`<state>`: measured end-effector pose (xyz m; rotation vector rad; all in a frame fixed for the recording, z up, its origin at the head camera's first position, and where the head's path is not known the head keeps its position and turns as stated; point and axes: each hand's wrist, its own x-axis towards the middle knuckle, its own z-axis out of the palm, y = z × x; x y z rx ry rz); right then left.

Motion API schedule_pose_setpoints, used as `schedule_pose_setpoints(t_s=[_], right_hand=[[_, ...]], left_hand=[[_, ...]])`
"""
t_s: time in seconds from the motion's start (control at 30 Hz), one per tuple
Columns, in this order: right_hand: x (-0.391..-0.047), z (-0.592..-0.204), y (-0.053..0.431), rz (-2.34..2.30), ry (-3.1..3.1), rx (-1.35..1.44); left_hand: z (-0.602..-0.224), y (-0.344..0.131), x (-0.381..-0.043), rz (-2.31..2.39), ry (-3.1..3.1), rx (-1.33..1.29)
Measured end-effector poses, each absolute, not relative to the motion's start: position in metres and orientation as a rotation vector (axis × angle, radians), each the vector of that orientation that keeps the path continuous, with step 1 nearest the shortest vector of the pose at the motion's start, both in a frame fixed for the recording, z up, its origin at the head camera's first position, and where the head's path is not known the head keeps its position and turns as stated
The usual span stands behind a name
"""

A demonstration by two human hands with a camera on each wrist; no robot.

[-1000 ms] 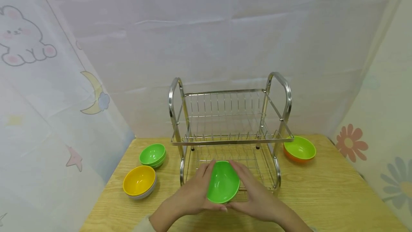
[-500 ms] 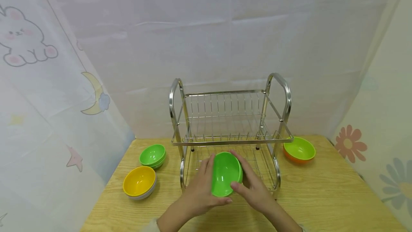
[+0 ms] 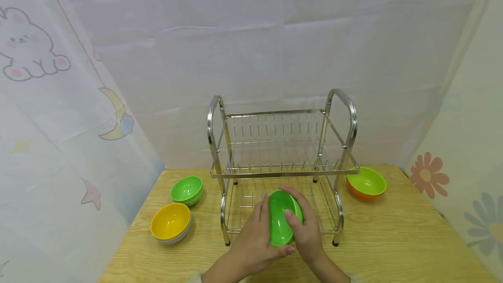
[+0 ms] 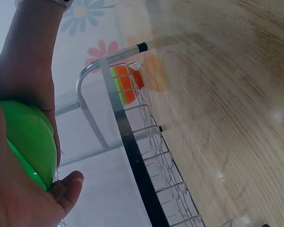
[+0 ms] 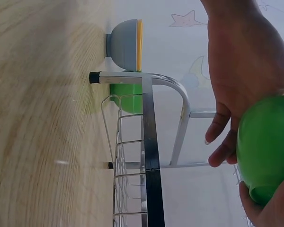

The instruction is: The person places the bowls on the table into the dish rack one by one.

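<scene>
In the head view a green bowl (image 3: 280, 219) is tilted between both hands, in front of the wire rack. My right hand (image 3: 308, 230) grips its right side, with the thumb inside the bowl and the fingers round the outside. My left hand (image 3: 255, 239) rests along the bowl's left side, fingers fairly straight and the thumb stretched out below. From the right wrist view, the bowl's rounded underside (image 5: 267, 142) shows between the hands. The left wrist view shows part of the bowl (image 4: 31, 137); its left rim is hidden by my left hand.
A two-tier metal dish rack (image 3: 283, 174) stands just beyond the hands. At left are stacked green bowls (image 3: 186, 189) and a yellow bowl (image 3: 170, 221) stacked in a grey one. A lime bowl (image 3: 366, 181) sits in an orange bowl (image 3: 363, 194) right of the rack.
The green bowl has shifted slightly right and turned more onto its side. My right thumb has moved from below the bowl to its inside; my left hand has followed rightward.
</scene>
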<state>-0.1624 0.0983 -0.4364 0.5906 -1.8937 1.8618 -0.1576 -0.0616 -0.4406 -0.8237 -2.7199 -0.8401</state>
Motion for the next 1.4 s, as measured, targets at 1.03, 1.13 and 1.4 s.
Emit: schedule_pose_setpoints(t_s=[1.03, 1.13, 1.4], right_hand=[[-0.197, -0.445, 0.087, 1.398, -1.913, 0.705], [-0.199, -0.446, 0.085, 1.404, -1.928, 0.703], [-0.204, -0.446, 0.078, 1.430, -1.922, 0.718]], left_hand=[[-0.324, -0.146, -0.187, -0.382, -1.417, -0.989], [-0.312, -0.152, -0.195, -0.421, -1.453, -0.962], [-0.291, -0.162, -0.224, -0.483, -1.627, -0.895]])
